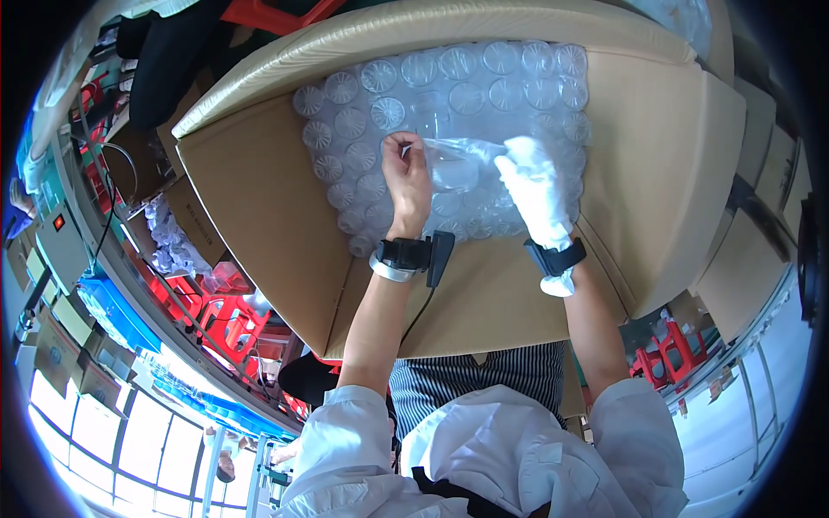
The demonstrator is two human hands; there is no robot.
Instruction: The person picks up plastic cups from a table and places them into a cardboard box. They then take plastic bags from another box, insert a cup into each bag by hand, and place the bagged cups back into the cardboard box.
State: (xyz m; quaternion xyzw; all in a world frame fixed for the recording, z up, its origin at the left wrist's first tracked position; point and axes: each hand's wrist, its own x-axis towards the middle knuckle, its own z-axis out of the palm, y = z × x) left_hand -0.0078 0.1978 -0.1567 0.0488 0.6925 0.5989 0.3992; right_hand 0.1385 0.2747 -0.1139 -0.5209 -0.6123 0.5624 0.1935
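A large open cardboard box stands before me, holding rows of clear plastic containers with round, ribbed ends showing. Over them I stretch a piece of clear plastic film between both hands. My left hand, bare, has its fingers curled and pinched at the film's left end. In a white glove, my right hand is closed on the right end. Each wrist wears a black strap. Whether the film is a bag or a flat sheet, I cannot tell; the containers behind it blur its outline.
The box's near flap reaches to my waist, and its side flaps spread outward. Red plastic stools stand at the left, with another red stool at the right. A long bench with blue trim runs along the left.
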